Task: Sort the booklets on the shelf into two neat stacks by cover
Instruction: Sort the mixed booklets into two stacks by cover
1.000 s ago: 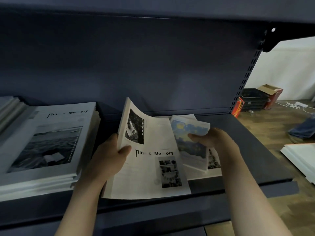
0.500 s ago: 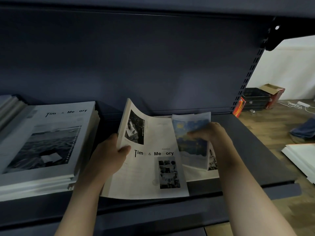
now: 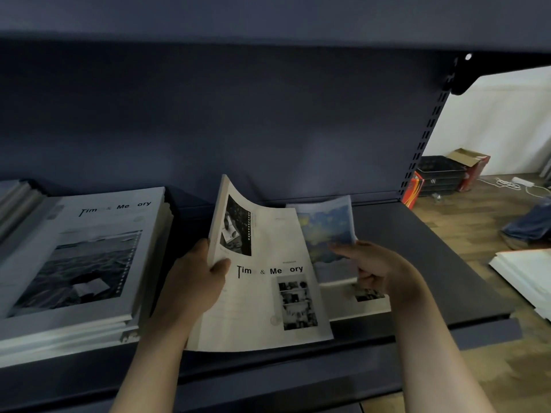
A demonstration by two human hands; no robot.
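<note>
Mid-sort: left hand [image 3: 190, 281] gripped the bent cream paper booklet [image 3: 268, 296]; beside it, right hand [image 3: 375, 263] pinched a small blue-covered booklet [image 3: 325, 234], probably needing separate stacking next.

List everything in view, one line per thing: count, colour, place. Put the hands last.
stack of booklets: one stack, grey-white covers with a black-and-white sea photo, left on the shelf.
held booklet: one, cream with black-and-white photos, mid shelf, its left edge bent up.
blue booklet: one, blue and yellow cover, right of the held booklet, raised off the shelf.
bottom booklet: one, cream, flat on the shelf under the other two.
shelf: one, dark blue-grey.
black trays: one pile, on the floor, far right.
white sheets: one pile, on the floor, right edge.
left hand: grips the held booklet's left edge.
right hand: pinches the blue booklet.
</note>
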